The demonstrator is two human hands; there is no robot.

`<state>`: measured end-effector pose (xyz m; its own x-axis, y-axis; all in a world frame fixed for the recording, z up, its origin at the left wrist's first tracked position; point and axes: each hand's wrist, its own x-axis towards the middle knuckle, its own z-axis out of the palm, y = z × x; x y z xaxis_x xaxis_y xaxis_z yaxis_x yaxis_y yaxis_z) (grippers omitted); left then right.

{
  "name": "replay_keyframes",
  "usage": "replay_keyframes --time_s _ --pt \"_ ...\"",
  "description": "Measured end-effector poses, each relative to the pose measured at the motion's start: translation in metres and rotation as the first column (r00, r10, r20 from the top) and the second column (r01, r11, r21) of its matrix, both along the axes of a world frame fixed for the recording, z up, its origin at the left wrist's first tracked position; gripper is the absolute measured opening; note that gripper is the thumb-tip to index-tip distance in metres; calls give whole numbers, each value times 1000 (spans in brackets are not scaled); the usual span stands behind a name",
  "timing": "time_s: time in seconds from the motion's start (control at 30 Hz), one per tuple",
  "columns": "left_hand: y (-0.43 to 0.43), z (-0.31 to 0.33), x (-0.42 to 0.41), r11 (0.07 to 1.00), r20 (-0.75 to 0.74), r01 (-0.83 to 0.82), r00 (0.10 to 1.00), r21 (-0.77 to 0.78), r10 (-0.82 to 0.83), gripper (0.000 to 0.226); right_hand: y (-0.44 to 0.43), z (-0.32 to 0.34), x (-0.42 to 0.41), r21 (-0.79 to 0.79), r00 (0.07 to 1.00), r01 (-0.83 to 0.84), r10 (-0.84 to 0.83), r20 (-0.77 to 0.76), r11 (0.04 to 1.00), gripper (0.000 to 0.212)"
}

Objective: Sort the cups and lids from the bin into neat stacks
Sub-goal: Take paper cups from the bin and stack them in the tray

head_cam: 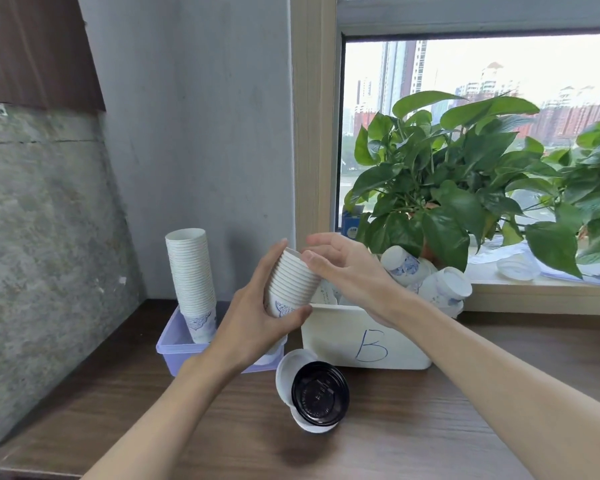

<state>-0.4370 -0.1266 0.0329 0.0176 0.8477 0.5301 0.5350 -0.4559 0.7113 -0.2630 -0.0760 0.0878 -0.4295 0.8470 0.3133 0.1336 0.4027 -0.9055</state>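
Tabletop point(430, 427): dark wood grain, flat. Both forearms reach over it from the near edge.
Lids: black round plastic lid point(319, 393) lies on top of white lids point(291, 367). The pile is untidy and leans, just in front of the white bin.
Left hand point(257, 317): wrapped round the lower half of a held cup stack, thumb in front and fingers behind.
Held cup stack point(293, 282): white paper cups nested together, rolled rims ribbed, blue print on the lowest cup. It tilts left, up in the air over the gap between the two containers.
Right hand point(343, 268): fingers nearly straight and loosely spread over the stack's mouth, thumb touching the top rims. It blocks part of the white bin's contents.
White bin point(347, 341): rectangular, smooth plastic, blue handwritten "B" on the front wall. Loose cups point(404, 265) are heaped inside on their sides, spilling above the right rim; some show blue print.
Purple tray point(168, 351): translucent lilac plastic, low walls, left of the white bin. The left wrist hides its right part.
Tall cup stack point(191, 278): many nested white cups standing in the purple tray, leaning slightly, blue pattern on the bottom cup.
Windowsill point(534, 299): pale ledge behind the bin, with clear plastic lids point(516, 268) on paper.
Plant point(465, 174): broad glossy green leaves hanging over the loose cups.
Window point(499, 64): grey frame, blurred buildings outside.
Wall point(205, 133): grey, matte.
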Motion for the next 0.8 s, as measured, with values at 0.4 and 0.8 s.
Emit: replay_keyframes --time_s 0.4,0.8 --pt "18 -25 -23 996 80 -93 992 -17 94 87 56 -45 -7 148 875 257 -295 384 955 72" --pt "27 -28 -20 997 65 -64 996 -39 66 87 72 -49 -10 164 883 352 -385 269 922 63"
